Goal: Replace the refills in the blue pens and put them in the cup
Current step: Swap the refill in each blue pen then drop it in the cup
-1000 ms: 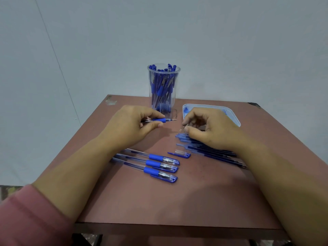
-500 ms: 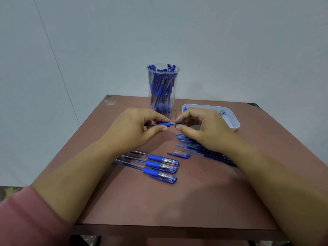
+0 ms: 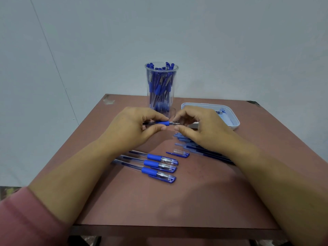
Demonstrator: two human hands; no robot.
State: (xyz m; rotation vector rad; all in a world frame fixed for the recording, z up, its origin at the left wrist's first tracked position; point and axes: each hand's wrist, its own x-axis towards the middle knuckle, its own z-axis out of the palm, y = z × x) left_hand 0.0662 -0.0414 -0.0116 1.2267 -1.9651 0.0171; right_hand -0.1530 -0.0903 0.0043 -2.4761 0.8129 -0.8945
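My right hand [image 3: 200, 128] has come across and now pinches the tip of the pen [image 3: 162, 123] my left hand [image 3: 131, 128] grips, so reassembly seems underway.

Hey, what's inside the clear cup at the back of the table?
The clear cup is packed with upright blue pens. Its foot is partly hidden behind the left hand and right hand.

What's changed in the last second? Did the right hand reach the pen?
Yes. The right hand moved left from over the loose refills to the pen and now pinches its tip end. The left hand kept its grip on the pen. The three capped pens, loose cap, cup and tray stayed put.
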